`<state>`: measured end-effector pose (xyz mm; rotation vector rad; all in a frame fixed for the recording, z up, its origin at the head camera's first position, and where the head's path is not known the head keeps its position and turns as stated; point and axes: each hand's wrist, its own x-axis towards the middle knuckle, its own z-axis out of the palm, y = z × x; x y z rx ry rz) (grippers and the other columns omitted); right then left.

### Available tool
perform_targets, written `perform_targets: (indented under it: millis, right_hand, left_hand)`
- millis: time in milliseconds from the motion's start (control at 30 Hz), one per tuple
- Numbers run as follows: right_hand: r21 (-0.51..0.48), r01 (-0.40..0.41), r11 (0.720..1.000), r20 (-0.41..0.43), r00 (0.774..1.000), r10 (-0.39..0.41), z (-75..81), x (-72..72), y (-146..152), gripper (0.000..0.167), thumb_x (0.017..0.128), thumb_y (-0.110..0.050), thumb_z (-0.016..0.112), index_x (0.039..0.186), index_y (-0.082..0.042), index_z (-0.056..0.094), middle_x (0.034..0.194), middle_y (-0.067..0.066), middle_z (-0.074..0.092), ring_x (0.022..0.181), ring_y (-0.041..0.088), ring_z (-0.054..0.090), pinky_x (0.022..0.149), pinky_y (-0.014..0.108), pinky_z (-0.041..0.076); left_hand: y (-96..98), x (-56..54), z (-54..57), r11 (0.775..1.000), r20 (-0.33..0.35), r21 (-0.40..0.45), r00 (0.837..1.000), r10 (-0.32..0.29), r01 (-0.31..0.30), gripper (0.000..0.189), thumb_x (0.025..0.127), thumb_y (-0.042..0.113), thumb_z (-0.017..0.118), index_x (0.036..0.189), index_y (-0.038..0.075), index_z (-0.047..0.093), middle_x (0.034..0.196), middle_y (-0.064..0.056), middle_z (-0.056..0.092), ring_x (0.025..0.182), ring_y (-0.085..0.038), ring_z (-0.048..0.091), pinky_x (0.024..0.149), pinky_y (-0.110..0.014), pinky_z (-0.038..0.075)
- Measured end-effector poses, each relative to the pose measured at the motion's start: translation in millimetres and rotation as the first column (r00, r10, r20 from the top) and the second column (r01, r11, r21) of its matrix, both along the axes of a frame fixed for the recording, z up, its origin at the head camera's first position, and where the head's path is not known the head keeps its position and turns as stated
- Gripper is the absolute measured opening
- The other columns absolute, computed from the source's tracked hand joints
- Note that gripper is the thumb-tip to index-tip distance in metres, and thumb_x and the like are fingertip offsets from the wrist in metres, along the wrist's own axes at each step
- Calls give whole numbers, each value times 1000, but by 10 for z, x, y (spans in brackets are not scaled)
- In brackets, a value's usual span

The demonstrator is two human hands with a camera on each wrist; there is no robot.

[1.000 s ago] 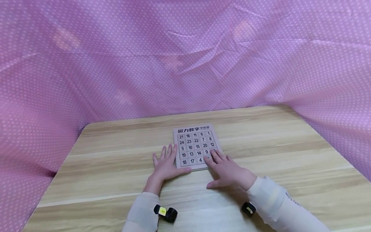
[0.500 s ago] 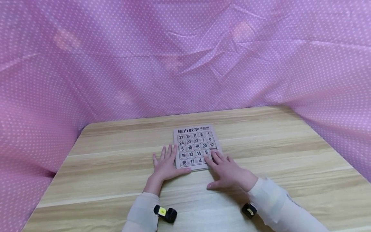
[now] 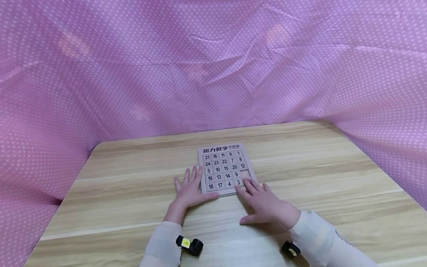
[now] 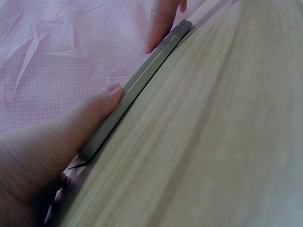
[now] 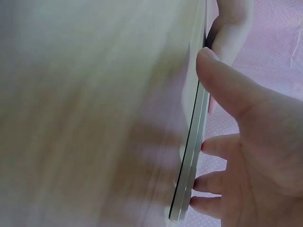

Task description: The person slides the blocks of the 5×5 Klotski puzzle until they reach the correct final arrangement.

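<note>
A number sliding puzzle [image 3: 222,170] lies flat on the table, its tiles numbered in black. A bare slot shows in its right column, below tile 12 [image 3: 242,166]. My left hand [image 3: 190,193] rests against the puzzle's left side with fingers straight and spread; its thumb [image 4: 111,97] lies on the near edge. My right hand [image 3: 265,205] touches the near right corner with its fingertips, one beside tile 3 [image 3: 238,182] and another on the mostly hidden tile below the slot. The right thumb is spread away from the board.
The light wood table [image 3: 133,196] reaches around the puzzle on all sides. Pink dotted cloth [image 3: 213,74] hangs behind it and along both sides. A black camera [image 3: 190,245] is strapped at the left wrist, and another black camera [image 3: 291,249] at the right.
My right fingers have drawn slightly toward me, and the corner tile slid down with them. The slot in the right column now shows, as does tile 3. My left hand stays in place.
</note>
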<state>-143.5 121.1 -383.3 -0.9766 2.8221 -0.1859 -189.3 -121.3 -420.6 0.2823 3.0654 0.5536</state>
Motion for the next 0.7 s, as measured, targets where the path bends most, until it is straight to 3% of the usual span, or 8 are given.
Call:
perform_targets:
  millis: [300,533,700]
  right_hand:
    - [12,32,999,10,999,-32,82,-70,-121,90,69,-63,53,137,-11,24,139,21,14,124,39,11,92,60,15]
    - [10,-22,1000,-11,1000,22,68,-217,-387,85,73,-62,49,136,-10,25,139,20,15,124,39,13,93,59,13]
    - [38,-16,999,-38,999,18,52,-305,-565,86,73,-64,47,137,-12,24,140,19,14,124,38,13,92,59,15]
  left_hand:
    - [-11,-14,3,1000,5,-12,1000,2,-2,115,52,82,45,139,16,10,142,-9,8,128,-29,-1,93,-56,-10]
    - [-13,-22,-2,1000,14,-17,1000,4,-4,115,52,83,42,139,15,10,142,-9,7,128,-29,-1,93,-56,-11]
    - [-20,-29,-18,999,10,-33,1000,-2,3,115,52,84,40,139,14,11,142,-10,7,128,-30,-2,92,-57,-10]
